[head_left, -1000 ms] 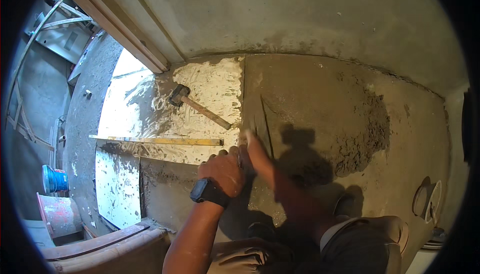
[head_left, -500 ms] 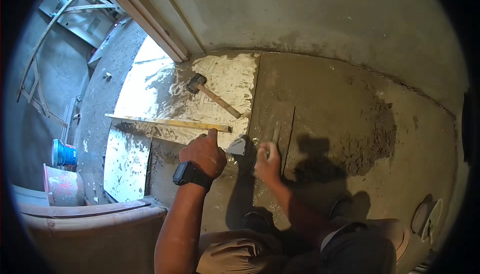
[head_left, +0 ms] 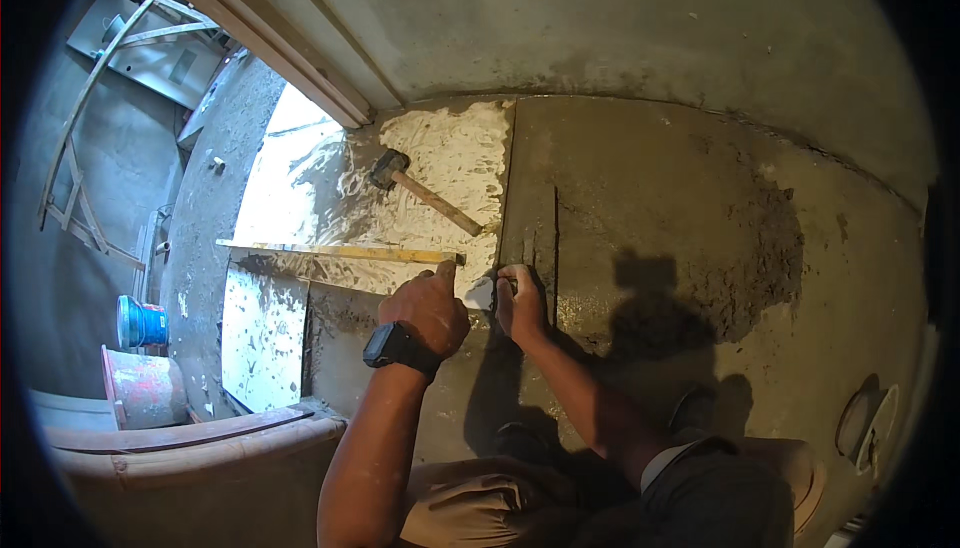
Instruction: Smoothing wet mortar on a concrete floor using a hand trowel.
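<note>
My left hand, with a black watch on its wrist, is closed just below the end of a long yellow straightedge. A pale grey blade, seemingly of a small trowel, juts from beside its fingers toward my right hand. My right hand is closed, its thumb and forefinger bent close to that blade. It appears to grip a flat plastering trowel, mud-coloured, lying over the wet mortar; its handle is mostly hidden. Above the straightedge, a mallet with a dark head lies on a smeared white tile.
A wall bounds the far side, with a door frame at the upper left. Rough mortar spreads at right. A blue bucket and a pinkish bucket stand at left, near a curved ledge.
My right hand has moved left and slightly up, bringing the flat trowel with it close to the pale blade. My left hand has shifted slightly right. Mallet and straightedge stay put.
</note>
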`<state>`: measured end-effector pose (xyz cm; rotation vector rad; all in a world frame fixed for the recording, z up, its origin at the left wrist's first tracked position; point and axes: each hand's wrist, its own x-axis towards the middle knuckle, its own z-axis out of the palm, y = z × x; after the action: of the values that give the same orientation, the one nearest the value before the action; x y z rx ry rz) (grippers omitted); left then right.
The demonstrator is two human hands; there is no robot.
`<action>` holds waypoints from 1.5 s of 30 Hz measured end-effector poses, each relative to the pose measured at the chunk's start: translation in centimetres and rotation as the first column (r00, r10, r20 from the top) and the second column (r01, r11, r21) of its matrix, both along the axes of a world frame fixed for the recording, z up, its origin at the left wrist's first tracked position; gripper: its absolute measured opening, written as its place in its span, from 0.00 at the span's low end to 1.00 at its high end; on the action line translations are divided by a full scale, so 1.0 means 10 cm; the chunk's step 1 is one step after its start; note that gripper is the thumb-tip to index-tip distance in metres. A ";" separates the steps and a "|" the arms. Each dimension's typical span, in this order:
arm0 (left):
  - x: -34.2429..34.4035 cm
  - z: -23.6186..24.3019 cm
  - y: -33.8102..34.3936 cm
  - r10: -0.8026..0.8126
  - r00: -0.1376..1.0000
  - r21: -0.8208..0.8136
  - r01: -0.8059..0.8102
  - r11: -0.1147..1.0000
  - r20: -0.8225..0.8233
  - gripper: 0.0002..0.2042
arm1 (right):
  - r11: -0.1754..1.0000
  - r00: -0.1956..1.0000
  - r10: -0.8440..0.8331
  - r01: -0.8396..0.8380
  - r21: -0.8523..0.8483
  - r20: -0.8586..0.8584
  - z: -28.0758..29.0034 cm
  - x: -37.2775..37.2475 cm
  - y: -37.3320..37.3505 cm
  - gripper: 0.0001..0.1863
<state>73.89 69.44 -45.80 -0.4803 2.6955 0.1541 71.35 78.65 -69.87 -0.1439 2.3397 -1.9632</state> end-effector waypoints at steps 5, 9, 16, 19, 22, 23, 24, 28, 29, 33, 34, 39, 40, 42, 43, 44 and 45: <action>-0.06 -0.05 0.02 -0.019 1.000 0.042 0.019 0.999 0.016 0.24 | 1.000 1.000 -0.019 0.019 -0.018 -0.020 -0.01 0.01 -0.08 0.09; -0.08 -0.07 0.02 -0.022 0.997 0.050 0.018 0.999 0.072 0.24 | 0.998 0.983 0.036 -0.045 0.046 0.179 0.00 0.02 -0.16 0.10; -0.07 -0.08 -0.01 -0.021 0.997 0.074 0.016 0.997 0.072 0.25 | 0.998 0.991 -0.005 -0.003 0.062 0.132 0.00 -0.27 -0.13 0.09; -0.01 -0.08 -0.05 -0.003 0.999 0.077 -0.001 0.997 0.047 0.25 | 0.992 0.998 -0.003 -0.006 0.129 0.067 -0.01 -0.35 0.13 0.08; -0.01 -0.06 -0.02 -0.009 0.998 0.073 0.005 0.997 0.059 0.26 | 0.991 0.991 -0.135 0.135 -0.023 0.008 -0.19 -0.55 0.62 0.06; 0.00 -0.05 -0.03 -0.006 0.999 0.072 0.003 0.997 0.052 0.26 | 0.976 0.973 -0.104 0.140 -0.170 0.208 -0.15 -0.57 0.79 0.07; 0.00 -0.07 -0.02 -0.012 0.998 0.077 0.007 0.997 0.063 0.26 | 0.976 0.974 -0.106 0.141 -0.168 0.202 -0.15 -0.59 0.98 0.07; -0.07 -0.05 0.07 -0.053 0.995 0.078 0.046 0.996 0.090 0.27 | 0.922 0.976 -0.081 0.150 -0.357 0.200 -0.04 -0.58 1.34 0.09; -0.09 -0.05 0.09 -0.065 0.994 0.076 0.059 0.995 0.088 0.27 | 0.913 0.983 -0.064 0.127 -0.387 0.173 0.01 -0.58 1.35 0.10; -0.18 -0.09 0.20 -0.108 0.992 0.072 0.103 0.992 0.058 0.28 | 0.952 0.961 0.092 -0.008 -0.307 0.259 0.19 -0.74 1.12 0.12; -0.18 -0.08 0.21 -0.111 0.992 0.082 0.106 0.991 0.060 0.27 | 0.963 0.959 0.141 -0.076 -0.258 0.245 0.23 -0.80 0.98 0.12; -0.20 -0.10 0.25 -0.134 0.988 0.093 0.127 0.988 0.073 0.27 | 0.972 0.944 0.112 -0.039 -0.232 0.311 0.24 -1.19 0.45 0.12; -0.15 -0.14 0.21 -0.136 0.990 0.091 0.133 0.987 0.032 0.27 | 0.979 0.939 0.135 -0.077 -0.189 0.315 0.25 -1.28 0.33 0.11; -0.14 -0.31 0.17 -0.144 0.990 0.135 0.143 0.980 -0.006 0.27 | 0.995 0.979 0.091 -0.083 -0.049 0.183 -0.05 -1.53 0.17 0.10; -0.13 -0.33 0.13 -0.143 0.990 0.132 0.142 0.981 -0.005 0.27 | 0.994 0.980 0.088 -0.076 -0.073 0.181 -0.03 -1.57 0.07 0.10; -0.16 -0.27 0.19 -0.155 0.988 0.104 0.152 0.983 0.015 0.27 | 0.996 0.985 0.086 -0.082 -0.029 0.147 0.00 -1.63 0.04 0.10; -0.16 -0.32 0.17 -0.164 0.986 0.131 0.162 0.978 0.006 0.27 | 0.996 0.990 0.083 -0.086 0.017 0.114 0.03 -1.70 0.02 0.09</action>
<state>72.28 71.15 -48.96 -0.2189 2.6725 0.2760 54.33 78.86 -69.52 -0.1245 2.2450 -1.8556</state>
